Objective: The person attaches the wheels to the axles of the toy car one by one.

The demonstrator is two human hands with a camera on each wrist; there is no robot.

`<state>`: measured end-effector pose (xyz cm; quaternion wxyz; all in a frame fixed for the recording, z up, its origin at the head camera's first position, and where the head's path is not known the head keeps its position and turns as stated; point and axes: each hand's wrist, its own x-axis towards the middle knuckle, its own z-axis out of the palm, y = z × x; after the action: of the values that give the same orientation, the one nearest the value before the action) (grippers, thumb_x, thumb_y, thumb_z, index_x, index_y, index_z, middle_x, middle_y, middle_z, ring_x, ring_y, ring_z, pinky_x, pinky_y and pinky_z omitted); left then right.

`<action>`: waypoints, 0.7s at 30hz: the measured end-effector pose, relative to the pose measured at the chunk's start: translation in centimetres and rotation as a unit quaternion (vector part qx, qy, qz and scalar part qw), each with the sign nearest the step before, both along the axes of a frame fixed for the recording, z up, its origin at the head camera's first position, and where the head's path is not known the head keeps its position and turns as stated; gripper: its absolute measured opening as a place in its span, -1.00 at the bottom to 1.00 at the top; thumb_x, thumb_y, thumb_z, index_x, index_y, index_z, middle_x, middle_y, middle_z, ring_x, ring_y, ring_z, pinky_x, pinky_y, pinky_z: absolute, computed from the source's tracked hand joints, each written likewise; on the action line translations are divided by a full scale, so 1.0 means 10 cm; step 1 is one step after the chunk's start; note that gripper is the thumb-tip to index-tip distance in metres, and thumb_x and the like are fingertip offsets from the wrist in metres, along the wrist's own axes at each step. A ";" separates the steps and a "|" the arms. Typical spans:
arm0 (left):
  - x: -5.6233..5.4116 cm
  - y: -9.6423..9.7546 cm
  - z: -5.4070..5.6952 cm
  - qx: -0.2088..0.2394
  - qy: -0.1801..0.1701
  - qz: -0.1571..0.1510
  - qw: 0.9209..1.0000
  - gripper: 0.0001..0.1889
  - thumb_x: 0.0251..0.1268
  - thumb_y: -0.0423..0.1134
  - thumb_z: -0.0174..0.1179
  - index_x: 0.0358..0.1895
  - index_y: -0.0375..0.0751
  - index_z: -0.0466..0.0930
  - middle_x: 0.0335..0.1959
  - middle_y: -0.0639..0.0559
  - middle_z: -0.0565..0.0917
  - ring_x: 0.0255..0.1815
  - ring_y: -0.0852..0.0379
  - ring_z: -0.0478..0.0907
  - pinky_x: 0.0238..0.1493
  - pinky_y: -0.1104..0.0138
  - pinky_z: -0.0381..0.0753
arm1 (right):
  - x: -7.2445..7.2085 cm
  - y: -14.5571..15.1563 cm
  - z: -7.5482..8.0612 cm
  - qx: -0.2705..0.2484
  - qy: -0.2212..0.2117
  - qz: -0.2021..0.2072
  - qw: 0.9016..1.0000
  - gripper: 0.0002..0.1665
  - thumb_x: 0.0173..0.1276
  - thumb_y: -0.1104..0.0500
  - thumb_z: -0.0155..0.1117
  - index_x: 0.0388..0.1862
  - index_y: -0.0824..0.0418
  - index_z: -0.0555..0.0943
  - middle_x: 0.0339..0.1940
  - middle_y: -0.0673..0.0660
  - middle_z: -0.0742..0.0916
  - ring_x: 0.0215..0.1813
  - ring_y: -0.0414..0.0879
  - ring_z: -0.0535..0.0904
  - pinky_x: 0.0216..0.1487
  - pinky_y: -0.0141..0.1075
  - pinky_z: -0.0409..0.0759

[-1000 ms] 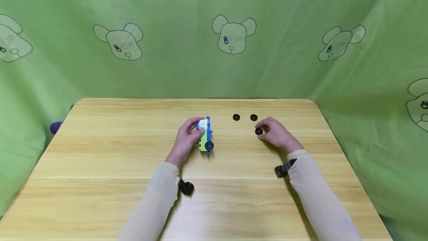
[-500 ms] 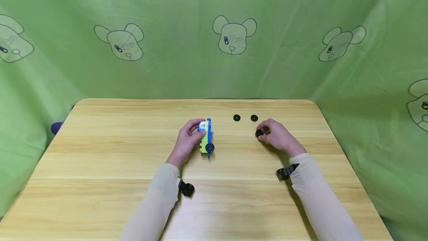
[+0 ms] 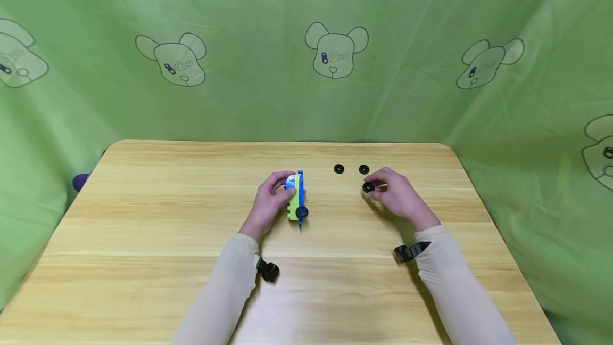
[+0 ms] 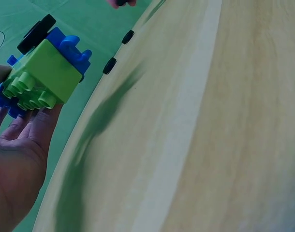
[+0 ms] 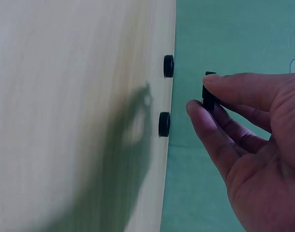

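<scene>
Above the surface (image 3: 143, 281), the left hand (image 3: 266, 204), half-closed, grips the car (image 3: 293, 210); the right hand (image 3: 396, 191), nearly closed, pinches a tire (image 3: 367, 187). Both look light: car likely stiff, best held by its sides; tire probably rubbery, by its rim.

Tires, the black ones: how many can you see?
4: one tire on the toy, one tire pinched in the right hand, and two tires lying on the table. More may be hidden on the toy's other side.
</scene>
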<state>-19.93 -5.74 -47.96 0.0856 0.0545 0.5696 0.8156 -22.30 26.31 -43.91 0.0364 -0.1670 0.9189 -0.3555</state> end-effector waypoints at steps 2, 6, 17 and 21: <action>0.00 0.00 0.00 -0.003 -0.003 0.000 1.000 -0.53 0.31 -0.53 0.14 0.29 -0.31 0.38 0.25 -0.28 0.46 -0.02 -0.14 0.66 -0.03 0.10 0.67 | 0.02 -0.02 0.02 -0.008 0.004 0.002 1.000 -0.59 0.20 0.46 0.36 0.06 0.42 0.59 -0.08 0.23 0.61 -0.02 0.14 0.60 0.07 -0.05 0.63; -0.01 0.00 0.00 -0.006 -0.005 0.001 1.000 -0.52 0.31 -0.53 0.14 0.29 -0.32 0.38 0.25 -0.30 0.45 -0.03 -0.13 0.66 0.00 0.07 0.65 | 0.06 -0.07 0.08 -0.023 0.010 0.009 1.000 -0.58 0.19 0.46 0.37 0.06 0.43 0.58 -0.07 0.24 0.61 -0.02 0.14 0.60 0.06 -0.07 0.63; -0.01 0.02 0.00 -0.008 -0.012 0.005 1.000 -0.53 0.31 -0.54 0.15 0.28 -0.31 0.39 0.22 -0.24 0.48 -0.01 -0.16 0.65 0.05 0.01 0.61 | 0.12 -0.29 0.20 -0.039 0.022 0.030 0.999 -0.59 0.18 0.46 0.36 0.04 0.42 0.59 -0.09 0.18 0.60 -0.02 0.06 0.60 0.07 -0.14 0.63; -0.01 0.02 0.00 -0.004 -0.010 0.006 1.000 -0.52 0.31 -0.55 0.14 0.28 -0.32 0.38 0.22 -0.26 0.47 -0.01 -0.18 0.64 0.08 -0.02 0.58 | 0.13 -0.35 0.21 -0.043 0.025 0.035 0.998 -0.59 0.18 0.46 0.37 0.04 0.41 0.60 -0.12 0.16 0.60 -0.05 0.05 0.61 0.07 -0.14 0.63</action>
<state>-20.08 -5.58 -48.00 0.0872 0.0425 0.5726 0.8141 -21.02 22.78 -41.79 0.0185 -0.2089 0.8972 -0.3885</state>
